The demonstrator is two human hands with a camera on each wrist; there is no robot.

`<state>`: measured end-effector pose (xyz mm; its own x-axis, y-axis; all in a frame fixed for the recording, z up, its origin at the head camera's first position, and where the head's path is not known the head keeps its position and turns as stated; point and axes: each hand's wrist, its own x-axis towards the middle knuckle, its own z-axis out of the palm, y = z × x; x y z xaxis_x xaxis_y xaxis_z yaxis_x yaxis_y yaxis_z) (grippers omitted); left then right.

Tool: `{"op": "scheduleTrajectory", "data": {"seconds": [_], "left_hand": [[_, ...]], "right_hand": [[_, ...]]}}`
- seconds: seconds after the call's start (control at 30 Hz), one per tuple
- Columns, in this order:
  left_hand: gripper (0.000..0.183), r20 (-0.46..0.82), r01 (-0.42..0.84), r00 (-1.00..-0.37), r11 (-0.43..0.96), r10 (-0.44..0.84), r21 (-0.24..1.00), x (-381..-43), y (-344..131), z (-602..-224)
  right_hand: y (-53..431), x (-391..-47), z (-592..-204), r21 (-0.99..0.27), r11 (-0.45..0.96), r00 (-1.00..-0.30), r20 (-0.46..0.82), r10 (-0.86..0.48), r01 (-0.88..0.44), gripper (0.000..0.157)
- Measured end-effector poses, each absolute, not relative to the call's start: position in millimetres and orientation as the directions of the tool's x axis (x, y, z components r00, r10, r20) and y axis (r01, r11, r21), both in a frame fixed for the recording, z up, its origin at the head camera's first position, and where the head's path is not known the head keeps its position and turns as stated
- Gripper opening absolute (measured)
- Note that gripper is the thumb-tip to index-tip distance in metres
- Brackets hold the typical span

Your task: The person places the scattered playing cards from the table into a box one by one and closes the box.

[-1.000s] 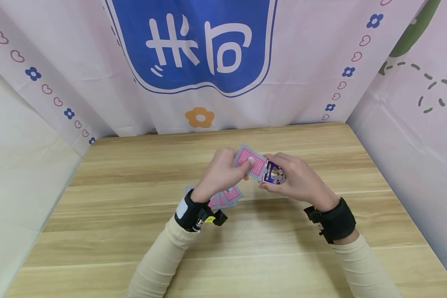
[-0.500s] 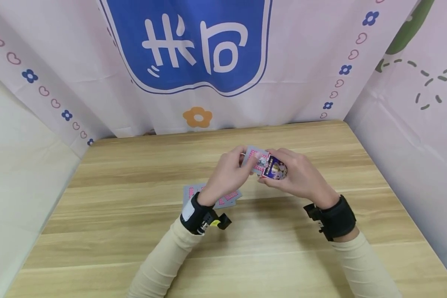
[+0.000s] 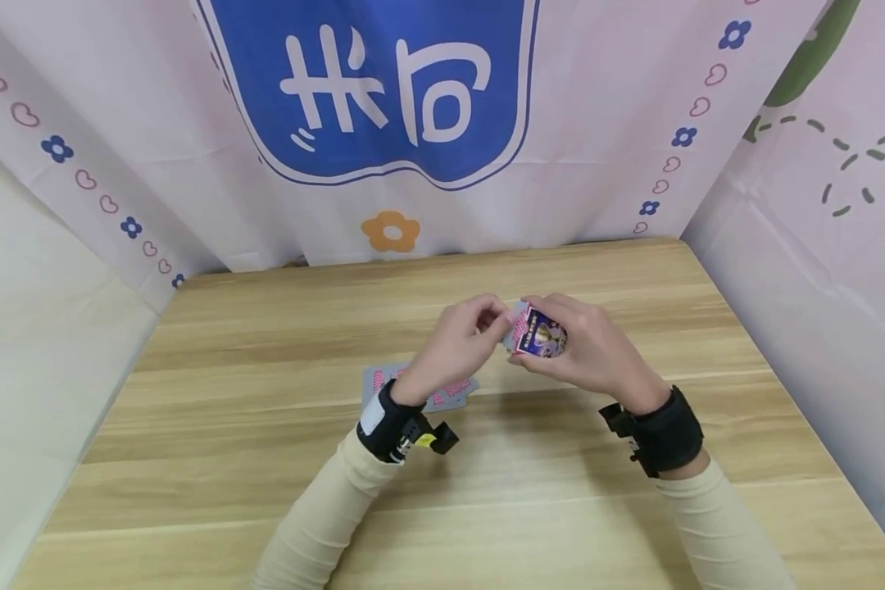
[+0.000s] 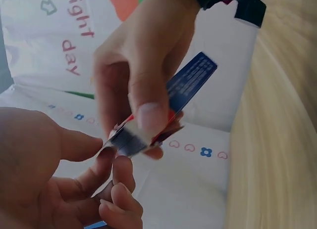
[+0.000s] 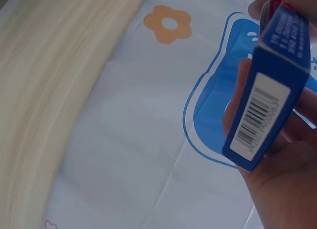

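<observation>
My right hand (image 3: 597, 348) grips a small blue playing-card box (image 3: 543, 334) above the table, its end towards the left hand. A stack of playing cards (image 3: 518, 323) with pink-checked backs sticks a short way out of that end. My left hand (image 3: 457, 340) pinches at the protruding edge between thumb and index finger; in the left wrist view the stack (image 4: 130, 141) looks blurred there. In the right wrist view the box (image 5: 262, 110) shows a barcode on its end. Several more cards (image 3: 372, 381) lie fanned face down on the table, partly hidden by the left wrist.
The wood-grain table (image 3: 546, 492) spreads out below both arms. A printed white curtain (image 3: 280, 213) hangs along its back edge, and pale cloth (image 3: 796, 270) stands on the right. Both wrists wear black straps (image 3: 667, 434) with cameras.
The stack has slid rightward into the box, so much less of it shows. My left hand has moved right with it; the right hand stays nearly in place.
</observation>
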<state>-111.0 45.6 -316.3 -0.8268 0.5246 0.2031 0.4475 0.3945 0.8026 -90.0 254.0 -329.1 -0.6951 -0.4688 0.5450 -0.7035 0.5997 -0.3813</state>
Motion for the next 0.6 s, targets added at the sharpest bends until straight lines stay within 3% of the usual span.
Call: {"op": "scheduleTrajectory", "data": {"seconds": [0.17,0.6], "left_hand": [[0.015,0.184,0.413,-0.84,0.382,0.511,0.827,-115.2,39.9,-314.7],[0.02,0.125,0.382,-0.819,0.371,0.559,0.847,-114.9,43.2,-317.9]], "right_hand": [[257.1,-90.1,-327.0,-0.385,0.63,-0.719,0.536,-0.441,-0.674,0.069],[253.5,-89.6,-326.5,-0.393,0.577,-0.683,0.562,-0.466,-0.716,0.066]]}}
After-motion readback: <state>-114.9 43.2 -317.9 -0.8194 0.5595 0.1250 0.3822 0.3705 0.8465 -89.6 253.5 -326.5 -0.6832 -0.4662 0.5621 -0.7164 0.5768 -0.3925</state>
